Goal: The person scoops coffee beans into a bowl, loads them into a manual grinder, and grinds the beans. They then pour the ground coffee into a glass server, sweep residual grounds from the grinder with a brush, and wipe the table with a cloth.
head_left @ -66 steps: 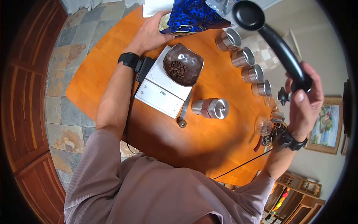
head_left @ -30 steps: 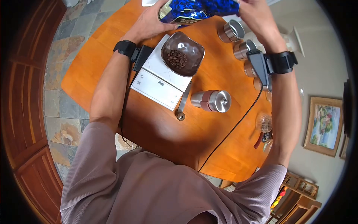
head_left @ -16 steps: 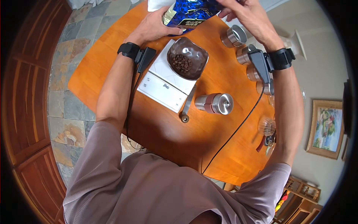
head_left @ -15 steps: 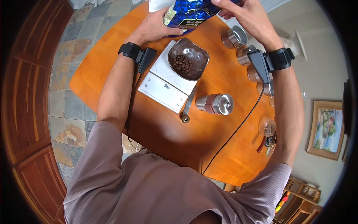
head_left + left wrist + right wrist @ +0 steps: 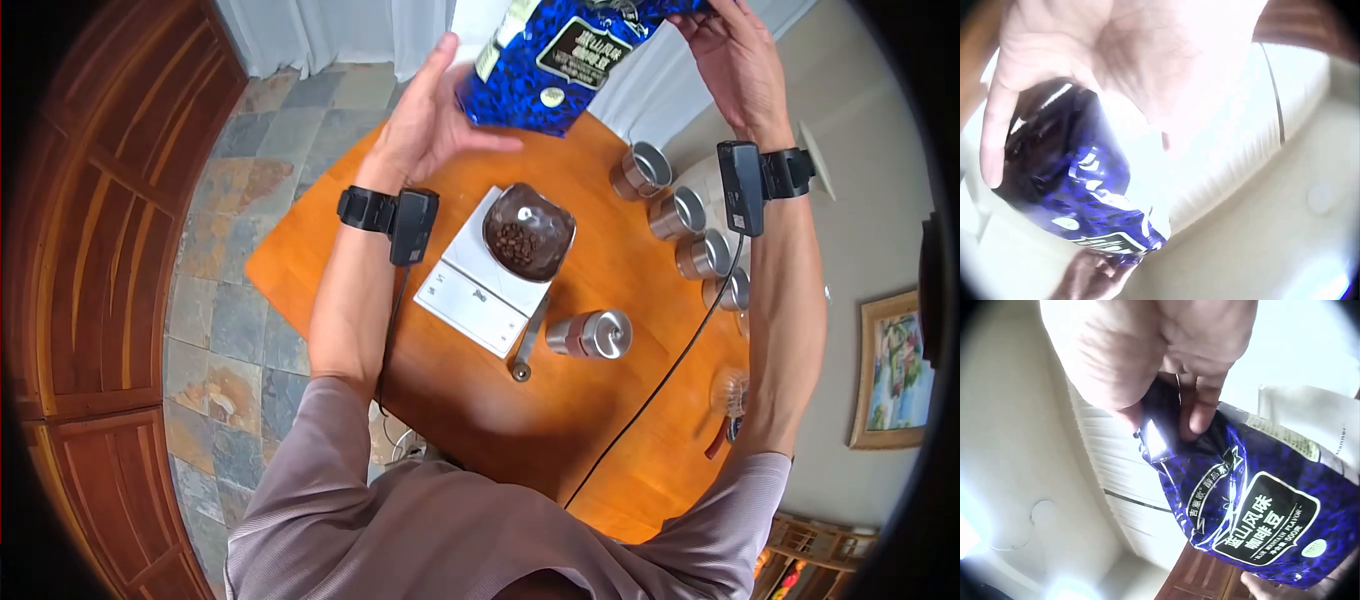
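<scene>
A blue bag with a dark label is raised over the table's far side. Its top end is pinched between the thumb and fingers of the right hand, as the right wrist view shows of the bag. The left hand lies at the bag's lower end, thumb and fingers spread wide, palm facing the bag; whether it touches the bag cannot be told. Below, a dark bowl with brown beans rests on a white scale.
Right of the scale lie a metal crank and a steel grinder with a brown band. Several steel cups line the table's right side, with a ribbed glass piece nearer. A black cable crosses the wooden table.
The black scoop, earlier in the right hand, is out of sight; that hand now grips the bag's top. The bag has risen and turned its label into view. The left fingers have spread from their hold.
</scene>
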### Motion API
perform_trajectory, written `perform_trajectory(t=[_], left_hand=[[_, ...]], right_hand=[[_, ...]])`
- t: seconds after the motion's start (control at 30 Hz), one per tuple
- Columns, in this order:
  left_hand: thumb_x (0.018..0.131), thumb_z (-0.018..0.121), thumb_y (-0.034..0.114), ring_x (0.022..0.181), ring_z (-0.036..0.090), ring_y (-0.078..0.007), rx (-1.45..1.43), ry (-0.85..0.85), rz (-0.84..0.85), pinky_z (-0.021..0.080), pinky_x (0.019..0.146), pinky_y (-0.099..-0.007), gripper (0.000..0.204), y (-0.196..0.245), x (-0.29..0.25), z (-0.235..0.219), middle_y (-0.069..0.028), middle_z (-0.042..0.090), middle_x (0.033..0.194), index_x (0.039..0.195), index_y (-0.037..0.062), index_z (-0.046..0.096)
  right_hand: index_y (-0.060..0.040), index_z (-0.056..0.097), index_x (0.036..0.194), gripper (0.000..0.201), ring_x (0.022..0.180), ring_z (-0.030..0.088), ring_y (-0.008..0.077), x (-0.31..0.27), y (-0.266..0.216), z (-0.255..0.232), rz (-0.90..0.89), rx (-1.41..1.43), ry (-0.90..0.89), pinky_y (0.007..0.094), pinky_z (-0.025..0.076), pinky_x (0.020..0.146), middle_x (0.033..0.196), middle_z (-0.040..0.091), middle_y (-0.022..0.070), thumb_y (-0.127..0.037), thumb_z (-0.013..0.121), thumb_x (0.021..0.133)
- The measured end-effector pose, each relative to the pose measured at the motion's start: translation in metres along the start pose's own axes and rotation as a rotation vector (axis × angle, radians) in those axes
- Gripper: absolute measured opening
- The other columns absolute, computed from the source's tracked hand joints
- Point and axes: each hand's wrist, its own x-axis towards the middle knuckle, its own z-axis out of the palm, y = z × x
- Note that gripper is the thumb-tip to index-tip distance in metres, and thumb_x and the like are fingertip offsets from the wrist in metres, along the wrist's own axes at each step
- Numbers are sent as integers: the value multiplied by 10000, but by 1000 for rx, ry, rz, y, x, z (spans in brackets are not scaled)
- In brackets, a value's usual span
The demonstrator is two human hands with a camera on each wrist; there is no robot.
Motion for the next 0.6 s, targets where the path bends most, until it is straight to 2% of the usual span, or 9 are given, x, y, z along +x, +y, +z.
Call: perform_trajectory(t=[0.03, 0.07, 0.17, 0.2, 0.27, 0.3, 0.4, 0.43, 0.6], left_hand=[[978, 469, 687, 1293, 596, -362, -339, -77, -141, 586, 973, -535, 962, 0, 3, 0, -268, 521, 1454, 1557, -56, 270], [942, 381, 797, 1302, 579, -384, -280, -27, -142, 551, 986, -583, 1078, -4, 3, 9, -271, 504, 1468, 1538, -97, 290], [1013, 516, 597, 1254, 611, -359, -630, -206, -225, 585, 951, -551, 864, -25, 14, 11, -240, 518, 1452, 1555, -40, 297], [1013, 516, 597, 1254, 611, -359, -632, -209, -230, 585, 951, -551, 864, -33, 15, 15, -240, 518, 1452, 1555, -40, 297], [1008, 660, 354, 1242, 619, -322, -451, -112, -82, 605, 929, -512, 789, -35, 9, 35, -208, 521, 1451, 1575, -27, 266], [1008, 660, 354, 1242, 619, -322, -453, -120, -82, 605, 929, -512, 789, -32, 8, 40, -208, 521, 1451, 1575, -27, 266], [896, 792, 101, 1250, 609, -257, -333, -59, 36, 609, 942, -444, 905, -14, 8, 58, -189, 495, 1479, 1588, -53, 230], [896, 792, 101, 1250, 609, -257, -332, -73, 35, 609, 942, -444, 905, -12, 7, 61, -189, 495, 1479, 1588, -53, 230], [826, 845, 44, 1221, 621, -202, -61, 159, 228, 594, 950, -342, 947, 0, 5, 72, -186, 572, 1411, 1568, -80, 270]], right_hand=[[-22, 704, 1154, 267, 872, 660, 121, 4, -2, 4, -4, 26, -7, 297, 505, 858, 998, 749, 44, -245, 611, 1039], [-22, 704, 1154, 267, 872, 660, 121, 7, -3, 6, -12, 32, -9, 297, 505, 858, 998, 749, 44, -245, 611, 1039], [22, 687, 1184, 308, 979, 672, 163, 11, -5, 5, -13, 76, -44, 338, 502, 937, 1078, 747, 91, -230, 580, 1042], [42, 680, 1184, 316, 1024, 671, 187, 13, -6, 2, -1, 186, -54, 357, 499, 976, 1107, 741, 116, -215, 562, 1043], [75, 662, 1171, 315, 1091, 683, 247, 18, -6, -5, -7, 403, -80, 414, 501, 1058, 1135, 731, 169, -173, 514, 1045], [75, 662, 1171, 315, 1091, 683, 247, 21, -6, -11, -10, 397, -78, 414, 501, 1058, 1135, 731, 169, -173, 514, 1045], [56, 651, 1164, 306, 1034, 714, 259, 28, -3, -32, 48, 465, -42, 408, 564, 991, 1137, 727, 171, -183, 489, 1062], [56, 651, 1164, 306, 1034, 714, 259, 28, -6, -33, 38, 458, -35, 408, 564, 991, 1137, 727, 171, -183, 489, 1062], [45, 631, 1216, 323, 1012, 716, 236, 30, -18, -34, 57, 385, 29, 382, 586, 953, 1133, 728, 154, -205, 476, 1083]])
